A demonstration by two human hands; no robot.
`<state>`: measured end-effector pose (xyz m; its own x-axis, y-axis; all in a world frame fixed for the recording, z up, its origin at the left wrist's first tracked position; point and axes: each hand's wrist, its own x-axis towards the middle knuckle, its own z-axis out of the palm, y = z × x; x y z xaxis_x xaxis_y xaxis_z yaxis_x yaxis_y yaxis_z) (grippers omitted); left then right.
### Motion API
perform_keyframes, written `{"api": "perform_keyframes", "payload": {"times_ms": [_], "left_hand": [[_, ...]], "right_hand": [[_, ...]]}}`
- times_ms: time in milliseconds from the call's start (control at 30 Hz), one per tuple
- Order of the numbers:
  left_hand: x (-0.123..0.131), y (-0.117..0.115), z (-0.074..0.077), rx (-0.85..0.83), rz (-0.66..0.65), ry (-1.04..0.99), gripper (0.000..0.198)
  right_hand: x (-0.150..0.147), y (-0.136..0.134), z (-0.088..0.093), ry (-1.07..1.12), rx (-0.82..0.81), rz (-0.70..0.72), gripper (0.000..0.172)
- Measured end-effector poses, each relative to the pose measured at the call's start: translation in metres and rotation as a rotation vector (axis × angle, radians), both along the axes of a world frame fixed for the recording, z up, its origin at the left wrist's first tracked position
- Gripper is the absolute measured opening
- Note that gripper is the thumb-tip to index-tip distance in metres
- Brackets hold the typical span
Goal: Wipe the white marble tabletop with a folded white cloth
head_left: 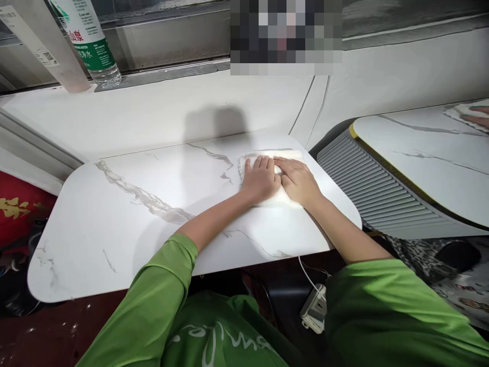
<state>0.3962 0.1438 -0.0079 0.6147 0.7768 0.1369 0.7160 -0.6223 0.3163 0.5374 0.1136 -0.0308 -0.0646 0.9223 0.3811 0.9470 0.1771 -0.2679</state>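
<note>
Left hand (pixel 262 178) and right hand (pixel 300 181) lie palm-down on a white cloth (pixel 284 199), right of center, atop a marble-patterned surface (pixel 114 255); water bottle (pixel 93 51) upper left.

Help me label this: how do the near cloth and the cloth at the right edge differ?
The near cloth lies under the left hand and right hand; the far cloth, under a co-worker's hand. The near cloth is wholly within the picture; the far cloth is cut off by its edge. Both are whitish.

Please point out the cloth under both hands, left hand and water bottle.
Cloth (pixel 281 198): head view, lower part between wrists.
Left hand (pixel 261 179): head view, its back.
Water bottle (pixel 92 52): head view, green label.
</note>
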Motion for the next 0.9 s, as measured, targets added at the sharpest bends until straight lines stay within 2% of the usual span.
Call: {"api": "perform_keyframes", "payload": {"times_ms": [233,400,533,700,900], "left_hand": [[0.025,0.069,-0.002,-0.018,0.056,0.019,0.054],[0.030,0.095,-0.001,-0.036,0.047,0.041,0.056],[0.027,0.093,0.001,-0.029,0.043,0.041,0.056],[0.013,0.079,0.003,-0.051,0.036,0.042,0.056],[-0.020,0.042,0.004,-0.051,0.017,0.037,0.055]], "right_hand": [[0.022,0.077,-0.005,0.012,0.003,0.016,0.057],[0.024,0.101,-0.003,0.018,-0.010,-0.018,0.058],[0.021,0.097,-0.003,0.024,-0.002,-0.029,0.056],[0.010,0.083,-0.005,0.038,0.005,-0.053,0.054],[-0.025,0.040,0.000,-0.005,-0.007,-0.059,0.052]]}}
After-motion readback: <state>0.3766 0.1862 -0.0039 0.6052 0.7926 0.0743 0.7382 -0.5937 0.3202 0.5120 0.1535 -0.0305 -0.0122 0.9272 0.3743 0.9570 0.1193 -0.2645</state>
